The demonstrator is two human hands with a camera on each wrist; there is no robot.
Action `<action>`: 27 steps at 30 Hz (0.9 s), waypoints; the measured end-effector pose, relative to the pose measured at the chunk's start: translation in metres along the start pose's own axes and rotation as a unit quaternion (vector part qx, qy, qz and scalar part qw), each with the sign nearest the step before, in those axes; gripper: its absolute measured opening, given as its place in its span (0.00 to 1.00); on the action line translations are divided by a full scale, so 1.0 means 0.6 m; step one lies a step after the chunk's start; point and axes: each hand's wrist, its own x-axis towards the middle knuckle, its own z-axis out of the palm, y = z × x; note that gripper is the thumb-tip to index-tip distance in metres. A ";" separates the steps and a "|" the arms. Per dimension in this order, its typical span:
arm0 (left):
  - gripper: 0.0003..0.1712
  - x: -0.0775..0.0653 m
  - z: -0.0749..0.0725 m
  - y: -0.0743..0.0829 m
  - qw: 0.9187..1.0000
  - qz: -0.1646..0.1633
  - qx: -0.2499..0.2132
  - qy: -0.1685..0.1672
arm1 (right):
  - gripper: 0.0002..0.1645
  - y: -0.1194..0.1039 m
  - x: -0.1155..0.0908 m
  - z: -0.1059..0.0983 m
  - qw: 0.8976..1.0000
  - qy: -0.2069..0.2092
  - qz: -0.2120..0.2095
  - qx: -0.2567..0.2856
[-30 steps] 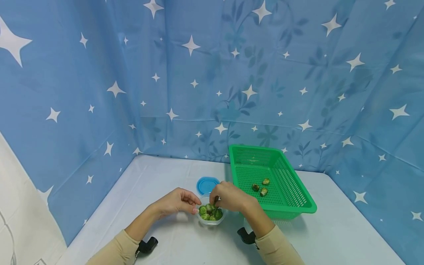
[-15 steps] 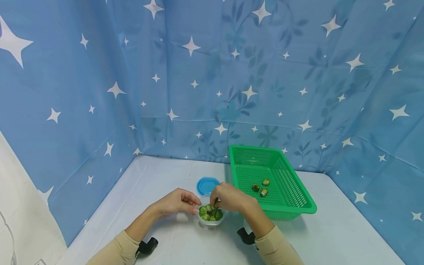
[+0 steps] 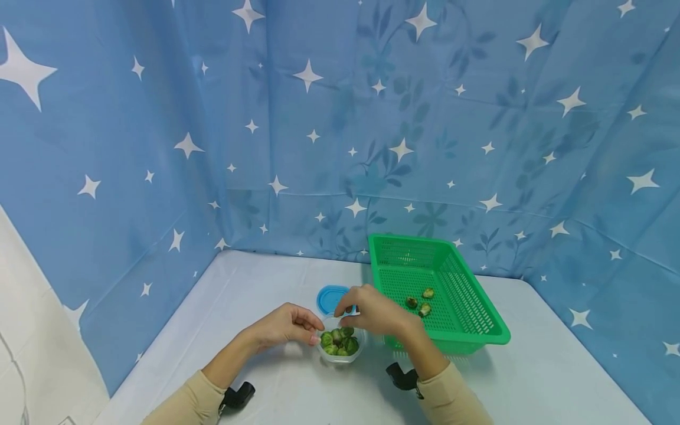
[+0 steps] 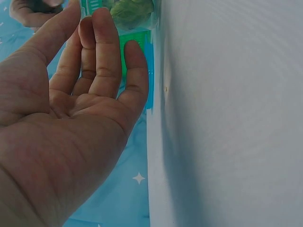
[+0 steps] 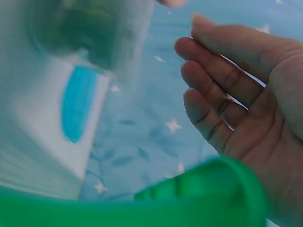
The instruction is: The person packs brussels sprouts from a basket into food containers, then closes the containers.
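Note:
A small clear plastic container (image 3: 342, 358) stands on the table with several Brussels sprouts (image 3: 337, 342) inside. At its left side, my left hand (image 3: 289, 326) has thumb and fingertips at the rim, the fingers long and only slightly bent in the left wrist view. My right hand (image 3: 374, 311) hovers over the container's back right edge. Its fingers (image 5: 203, 85) are loosely bent, and nothing is between them in the right wrist view. Behind the container lies a round-cornered blue lid (image 3: 330, 299), partly covered by the right hand.
A green perforated basket (image 3: 478, 307) stands to the right, under and behind the right forearm, its near wall close to the container. Inside lie 3 Brussels sprouts (image 3: 425, 309). White cloth covers the table (image 3: 255, 271); a blue star-patterned curtain (image 3: 340, 165) hangs behind.
My right hand has lifted slightly from the container and its fingers have loosened; a sprout at the back right of the container is now in plain sight. The left hand stays put.

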 end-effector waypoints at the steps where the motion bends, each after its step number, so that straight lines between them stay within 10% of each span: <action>1: 0.21 0.000 0.000 0.000 1.000 0.000 0.000 0.000 | 0.08 -0.001 -0.005 -0.008 1.000 0.011 -0.003 0.007; 11: 0.21 0.001 -0.001 -0.001 1.000 0.003 -0.001 -0.001 | 0.09 -0.005 -0.060 -0.092 0.988 0.146 -0.042 0.040; 27: 0.20 0.000 0.001 0.000 1.000 0.002 0.004 0.002 | 0.13 -0.008 -0.059 -0.165 0.970 0.217 -0.106 0.026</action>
